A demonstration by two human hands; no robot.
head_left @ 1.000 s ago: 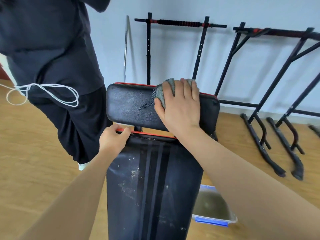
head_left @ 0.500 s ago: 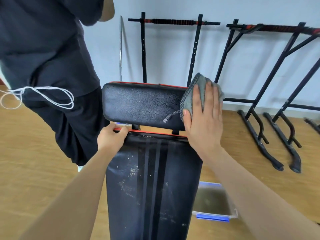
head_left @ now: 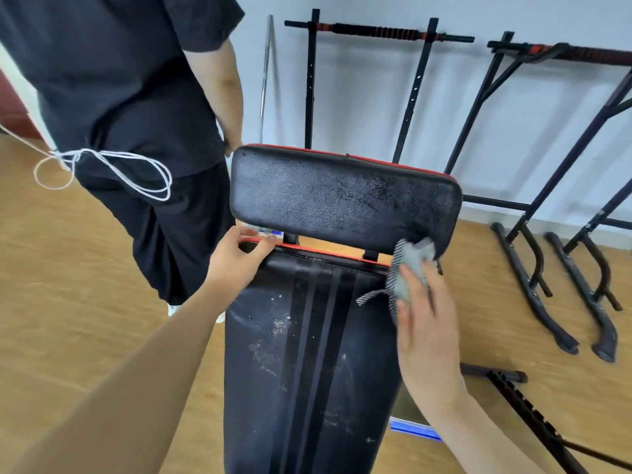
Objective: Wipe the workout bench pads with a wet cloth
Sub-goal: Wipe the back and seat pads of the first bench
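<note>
The left hand [head_left: 236, 258] grips the top left corner of the long pad [head_left: 307, 371], fingers curled over its red-piped edge. The long pad runs toward the camera, black with darker stripes down its middle and pale specks and smears across its surface.

The right hand [head_left: 424, 333] holds the cloth [head_left: 412, 268] under its fingers. The hand is blurred and the thumb is hidden, so the exact hold cannot be told. The cloth is grey and bunched, with a mesh-textured edge and a loose strip trailing to the left. It sits at the right side of the bench, touching the lower right corner of the upper pad [head_left: 342, 200] just above the gap between the two pads.

The upper pad stands across the far end of the long one. It is black with red piping, and its right half looks darker and streaked.

A person in dark clothes [head_left: 119, 80] stands just to the left of the bench, a looped white cord [head_left: 136, 172] hanging at the waist. Black bar frames [head_left: 376, 30] lean along the wall behind. A blue-rimmed basin [head_left: 413, 429] shows on the wooden floor [head_left: 68, 302] to the right of the long pad, partly hidden by the right forearm.
</note>
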